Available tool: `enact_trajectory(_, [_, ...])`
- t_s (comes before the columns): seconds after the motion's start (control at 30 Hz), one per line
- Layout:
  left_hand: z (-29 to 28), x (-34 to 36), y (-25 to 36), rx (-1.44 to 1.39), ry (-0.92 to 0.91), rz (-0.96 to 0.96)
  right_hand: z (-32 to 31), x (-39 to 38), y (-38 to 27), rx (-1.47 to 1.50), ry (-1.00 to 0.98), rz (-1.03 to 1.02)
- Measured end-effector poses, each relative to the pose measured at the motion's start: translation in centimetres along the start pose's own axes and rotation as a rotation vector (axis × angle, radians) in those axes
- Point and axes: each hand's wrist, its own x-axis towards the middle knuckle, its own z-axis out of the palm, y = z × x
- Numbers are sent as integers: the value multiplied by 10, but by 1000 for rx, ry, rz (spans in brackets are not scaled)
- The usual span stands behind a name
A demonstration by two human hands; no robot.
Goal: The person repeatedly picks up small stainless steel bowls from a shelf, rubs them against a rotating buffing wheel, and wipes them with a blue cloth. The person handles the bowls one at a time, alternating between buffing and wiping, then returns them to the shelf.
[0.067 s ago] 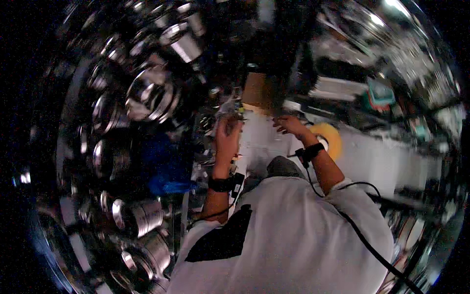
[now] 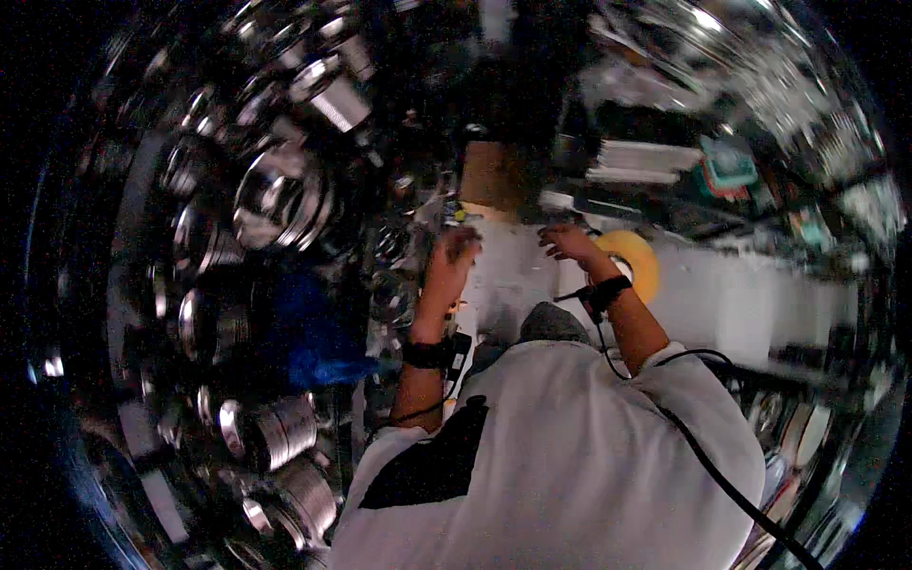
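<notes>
My left hand point(image 2: 454, 258) hovers at the left edge of a pale work surface point(image 2: 518, 271), its fingers loosely bent and apart, with nothing visible in them. Small cluttered items, too blurred to name, lie just beyond and to the left of it. Across the surface, my right hand point(image 2: 568, 244) has its fingers spread and slightly curled, pointing left, also holding nothing visible. Close behind its wrist is a yellow ring-shaped roll point(image 2: 646, 271) with a pale centre. A brown cardboard-like piece point(image 2: 491, 176) sits at the far end, beyond both hands.
Several shiny metal cylindrical parts point(image 2: 285, 432) crowd the left side, near a blue item point(image 2: 318, 328). A white stack point(image 2: 641, 161) and a teal container point(image 2: 730, 166) stand at the far right. Black cables point(image 2: 708, 465) run along my right arm and shoulder.
The view has shifted a little, so the far objects sit slightly further left. My left hand has turned its fingers inward, to the right; my right hand has barely moved.
</notes>
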Motion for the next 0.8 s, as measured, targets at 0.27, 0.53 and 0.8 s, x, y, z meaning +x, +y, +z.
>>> enact_trajectory(0.27, [154,83,-118,46,-582,-335,-132,-85,181,300,387,220])
enact_trajectory(0.53, [304,120,-184,221,-539,-504,-182,-96,354,212,451,323])
enact_trajectory(0.8, [390,138,-254,274,-512,-637,-170,-61,457,80,726,130])
